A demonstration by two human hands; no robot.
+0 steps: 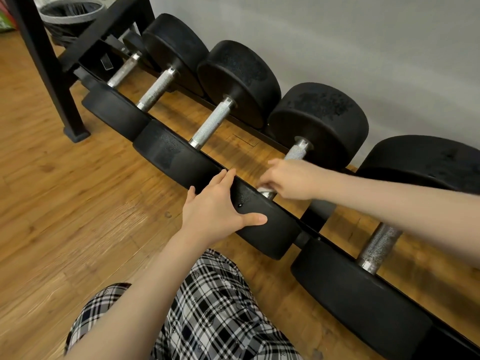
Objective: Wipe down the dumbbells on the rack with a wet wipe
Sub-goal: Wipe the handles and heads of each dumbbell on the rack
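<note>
**Both hands on the fourth dumbbell, low rack by the wall**

At your far left a black upright post [49,74] stands on the wood floor [65,203], with a lined bin [70,14] behind it; open floor runs from that post's foot along the whole near side of the rack [309,224], broken only by your plaid-trousered knee [207,307] at the bottom edge; the rack holds a row of black dumbbells with knurled steel handles, their far heads close to the grey wall [337,35], so there is little room behind them; the gaps between neighbouring handles show bare floor beneath

Your left hand [218,206] lies spread on the near head of the dumbbell [265,224] fourth from the left, fingers straight and reaching over the front rail, thumb pressed along the head's face, holding nothing; your right hand [291,180] is curled round that same dumbbell's handle, just past the rail, with a scrap of white wet wipe [265,188] showing under the fingers, blurred; to your right the last dumbbell [363,302] sits apart from both hands, its handle bare, its near head jutting over the rail toward the frame's lower right corner
</note>
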